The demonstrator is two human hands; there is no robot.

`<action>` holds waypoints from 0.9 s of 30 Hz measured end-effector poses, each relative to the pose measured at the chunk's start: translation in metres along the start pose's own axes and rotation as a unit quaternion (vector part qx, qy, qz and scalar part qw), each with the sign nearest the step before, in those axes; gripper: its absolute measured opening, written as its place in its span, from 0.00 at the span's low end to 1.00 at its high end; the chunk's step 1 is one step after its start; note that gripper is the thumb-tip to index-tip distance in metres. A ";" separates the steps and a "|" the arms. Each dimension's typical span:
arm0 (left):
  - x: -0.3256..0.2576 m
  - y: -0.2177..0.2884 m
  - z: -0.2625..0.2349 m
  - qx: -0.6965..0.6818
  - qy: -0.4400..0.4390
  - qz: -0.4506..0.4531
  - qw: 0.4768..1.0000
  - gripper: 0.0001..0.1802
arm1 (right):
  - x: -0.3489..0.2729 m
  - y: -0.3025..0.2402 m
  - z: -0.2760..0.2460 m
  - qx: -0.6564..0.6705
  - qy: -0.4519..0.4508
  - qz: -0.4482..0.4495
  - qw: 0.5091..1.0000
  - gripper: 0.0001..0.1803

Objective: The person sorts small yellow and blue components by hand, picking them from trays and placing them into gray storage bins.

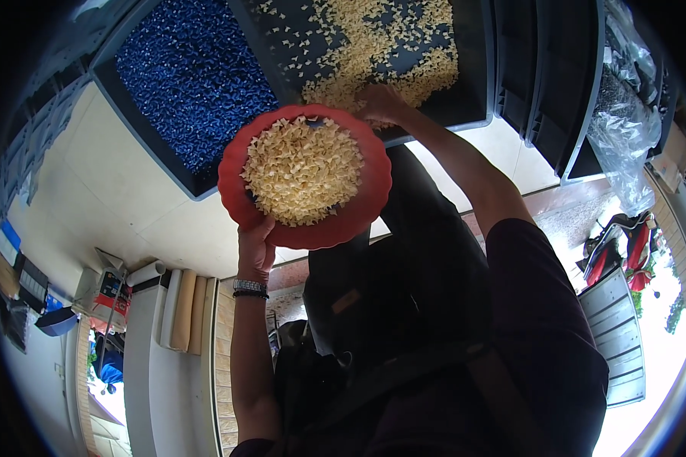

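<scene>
Red plate [364, 199] — cream pieces [302, 169] heaped on it (blue pieces [192, 72] fill a dark bin [141, 129]).

We see a red plate [358, 209] of smooth, slightly glossy plastic, heaped with small matt cream pieces [301, 171] that look like dry, rough-edged plastic chips. The dark grey bin [476, 84] has a smooth, dull plastic wall, and the blue pellets [194, 72] look grainy. A clear bag [625, 129] is thin, crinkled, shiny film. The wristband [250, 287] gleams like metal.

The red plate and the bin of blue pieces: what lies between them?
In the head view, nothing: the red plate, held by the left hand, overlaps the blue pieces bin's dark rim.
</scene>
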State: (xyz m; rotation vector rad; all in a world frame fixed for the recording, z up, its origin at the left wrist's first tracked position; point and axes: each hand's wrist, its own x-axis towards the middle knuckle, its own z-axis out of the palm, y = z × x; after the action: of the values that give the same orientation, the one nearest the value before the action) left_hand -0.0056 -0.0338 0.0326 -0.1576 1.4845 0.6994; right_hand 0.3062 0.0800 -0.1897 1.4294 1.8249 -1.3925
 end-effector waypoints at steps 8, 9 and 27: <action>-0.003 -0.015 -0.013 0.001 -0.013 -0.028 1.000 0.36 | 0.021 0.030 -0.012 0.400 -0.222 0.006 0.889 0.24; -0.002 -0.018 -0.014 0.001 -0.013 -0.029 1.000 0.36 | 0.023 0.033 -0.012 0.362 -0.226 0.047 0.903 0.22; -0.034 0.002 0.031 -0.025 -0.019 -0.041 0.999 0.28 | -0.167 -0.109 -0.181 0.610 -0.143 -0.088 0.774 0.18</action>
State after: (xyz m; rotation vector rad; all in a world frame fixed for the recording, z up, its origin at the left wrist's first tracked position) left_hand 0.0217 -0.0277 0.0691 -0.2406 1.4166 0.6694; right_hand 0.3127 0.1673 0.0654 1.3476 0.7313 -2.9629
